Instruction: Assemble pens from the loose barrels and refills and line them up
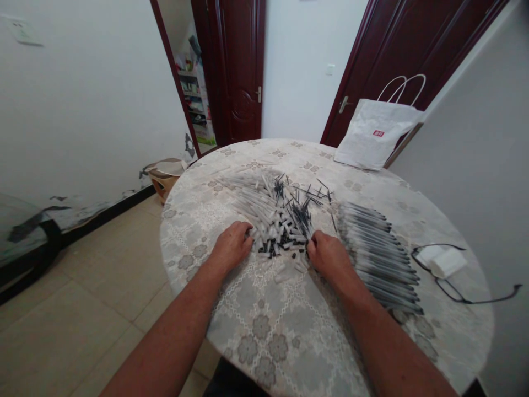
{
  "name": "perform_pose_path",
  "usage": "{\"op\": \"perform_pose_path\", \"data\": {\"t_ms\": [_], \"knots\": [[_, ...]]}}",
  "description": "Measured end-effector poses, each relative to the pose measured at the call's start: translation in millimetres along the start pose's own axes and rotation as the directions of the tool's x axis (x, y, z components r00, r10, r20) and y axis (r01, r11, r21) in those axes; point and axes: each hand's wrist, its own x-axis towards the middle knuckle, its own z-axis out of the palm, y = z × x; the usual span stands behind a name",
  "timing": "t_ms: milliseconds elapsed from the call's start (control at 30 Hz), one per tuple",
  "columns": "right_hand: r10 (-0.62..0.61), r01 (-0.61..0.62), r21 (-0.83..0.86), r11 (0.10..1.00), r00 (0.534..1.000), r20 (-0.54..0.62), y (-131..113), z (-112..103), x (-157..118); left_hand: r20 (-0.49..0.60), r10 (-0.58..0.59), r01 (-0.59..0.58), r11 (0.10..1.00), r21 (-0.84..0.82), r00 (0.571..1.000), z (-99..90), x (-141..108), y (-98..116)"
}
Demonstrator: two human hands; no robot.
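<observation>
Pen parts lie heaped on the patterned tablecloth: clear tubes point(252, 201), thin black refills point(301, 215) and small clear and black caps point(279, 240). My left hand point(233, 245) is at the heap's left edge, its fingers curled in a pinch; what they hold, if anything, is too small to make out. At the right edge of the caps my right hand point(328, 251) has its fingers closed beside the lower ends of the refills, and its contents are hidden. Right of that hand, black-tipped pens point(380, 253) lie side by side in a long row.
Black-framed glasses point(454, 298) and a white tissue pack point(442, 261) lie near the right edge of the round table point(306, 314). A white paper bag point(372, 135) stands at the back right. Beyond the left edge is a wooden stool point(163, 179).
</observation>
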Motion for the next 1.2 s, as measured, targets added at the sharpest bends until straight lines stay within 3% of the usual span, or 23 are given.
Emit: {"op": "perform_pose_path", "data": {"t_ms": [200, 400, 800, 1000, 1200], "knots": [[0.001, 0.008, 0.054, 0.998, 0.986, -0.166, -2, -6, -3, 0.021, -0.01, 0.009, 0.997, 0.077, 1.0, 0.2, -2, 8], [-0.093, 0.162, 0.192, 0.968, 0.941, -0.324, -2, -4, -5, -0.014, 0.012, -0.011, 0.997, 0.072, 1.0, 4.6, -3, 8], [-0.203, 0.384, 0.316, 0.867, 0.853, -0.48, -2, -6, -8, -0.027, 0.029, -0.028, 0.999, 0.044, 0.999, 2.3, -3, 10], [-0.189, 0.406, 0.374, 0.834, 0.846, -0.498, -5, -8, -11, -0.119, 0.046, -0.058, 0.994, -0.097, 0.992, 3.9, -1, 6], [-0.188, 0.419, 0.384, 0.823, 0.838, -0.511, -6, -8, -11, -0.127, -0.133, 0.082, 0.935, -0.345, 0.983, -6.0, 2, 12]]}}
